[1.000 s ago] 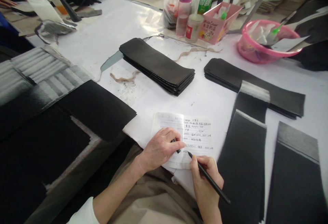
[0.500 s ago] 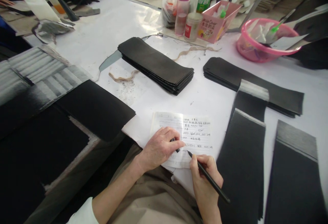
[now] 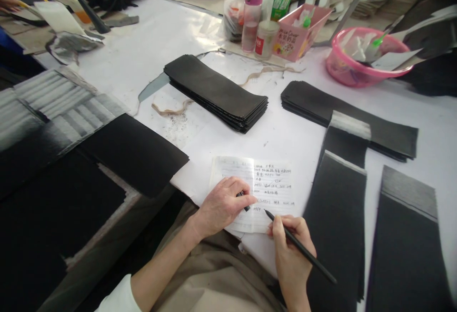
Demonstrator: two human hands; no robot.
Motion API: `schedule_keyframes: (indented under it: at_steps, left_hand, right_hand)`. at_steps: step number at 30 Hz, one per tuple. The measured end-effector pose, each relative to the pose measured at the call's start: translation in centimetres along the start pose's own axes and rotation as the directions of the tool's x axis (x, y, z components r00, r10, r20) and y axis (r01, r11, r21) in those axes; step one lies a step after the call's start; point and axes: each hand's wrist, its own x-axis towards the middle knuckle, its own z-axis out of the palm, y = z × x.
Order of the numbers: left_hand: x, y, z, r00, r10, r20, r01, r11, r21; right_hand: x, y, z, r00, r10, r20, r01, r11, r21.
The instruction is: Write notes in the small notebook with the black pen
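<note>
A small open notebook [image 3: 273,179] lies on the white table edge in front of me, its right page partly filled with handwriting. My right hand [image 3: 294,250] is closed around a black pen [image 3: 310,256], whose tip points at the lower right page beside the last written line. Whether the tip touches the paper, I cannot tell. Resting across the left page and the fold, my left hand [image 3: 221,205] is closed with a short black pen cap [image 3: 246,207] between its fingers; part of the cap is hidden.
Stacks of black panels [image 3: 217,83] lie beyond the notebook, with more black pieces [image 3: 339,221] at right and a dark pile [image 3: 139,155] at left. A pink basin [image 3: 357,74], pink box [image 3: 294,36] and bottles [image 3: 252,22] stand farther back. Another person's hand [image 3: 7,0] shows upper left.
My right hand has shifted right with the pen, taking the tip away from the last written characters. One more character appears on that line. My left hand stays in place on the notebook.
</note>
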Motion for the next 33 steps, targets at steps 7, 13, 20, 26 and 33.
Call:
schedule_keyframes:
  at_steps: [7, 13, 20, 26, 33]
  left_hand:
    - [0.0, 0.1, 0.1, 1.000, 0.006, -0.007, -0.006, 1.000, 0.003]
    - [0.0, 0.1, 0.1, 1.000, 0.028, -0.006, -0.028, 0.999, 0.024]
    - [-0.1, 0.0, 0.4, 0.999, 0.035, -0.020, -0.033, 0.998, 0.061]
    - [0.2, 0.7, 0.5, 0.999, -0.037, -0.009, 0.037, 0.999, 0.039]
    - [0.2, 1.3, 1.0, 0.995, -0.093, -0.048, 0.094, 0.995, 0.017]
  right_hand:
    - [0.1, -1.2, -0.8, 0.999, 0.019, -0.029, -0.019, 1.000, 0.024]
    - [0.8, -2.5, -3.0, 0.993, -0.112, -0.037, 0.110, 0.992, -0.061]
    - [0.8, 0.7, -2.5, 0.947, -0.239, 0.213, 0.272, 0.952, -0.140]
    - [0.7, 1.3, -2.4, 0.984, -0.114, 0.139, 0.135, 0.978, -0.157]
    - [0.9, 1.1, -2.5, 0.978, -0.155, 0.143, 0.186, 0.953, -0.239]
